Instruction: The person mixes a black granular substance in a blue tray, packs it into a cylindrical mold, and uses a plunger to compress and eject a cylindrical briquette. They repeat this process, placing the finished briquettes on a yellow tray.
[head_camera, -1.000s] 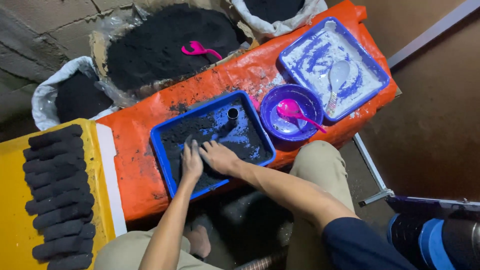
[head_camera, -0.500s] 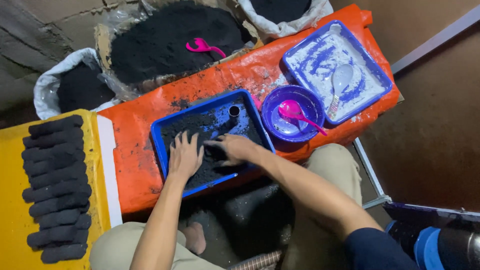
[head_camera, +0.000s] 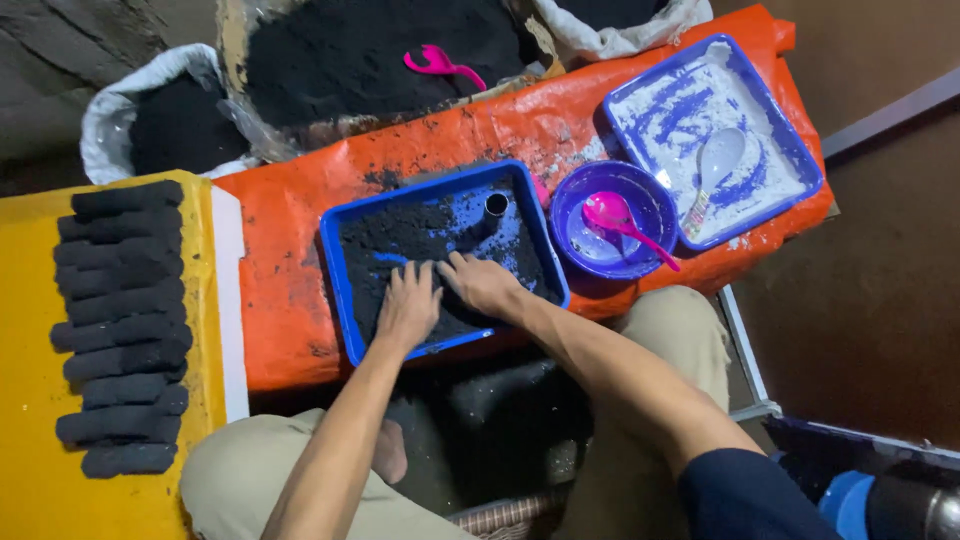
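Both my hands lie flat, fingers spread, on black powder in a blue tray (head_camera: 338, 268) that sits on an orange-covered surface (head_camera: 280, 270). My left hand (head_camera: 408, 305) presses the powder near the tray's front. My right hand (head_camera: 482, 283) is right beside it, fingertips almost touching the left hand. Neither hand grips anything that I can see. A small metal tube (head_camera: 496, 205) stands upright in the powder at the tray's far right corner.
A purple bowl (head_camera: 575, 200) holds a pink spoon (head_camera: 620, 222). Behind it a blue tray of white powder (head_camera: 780, 130) holds a white spoon (head_camera: 715, 160). Black logs (head_camera: 122, 320) lie stacked on yellow sheet at left. Sacks of black powder (head_camera: 370, 50) stand behind.
My hands drew together again in the tray after spreading apart, moving the powder. The camera view shifted, so the scene sits further right and higher.
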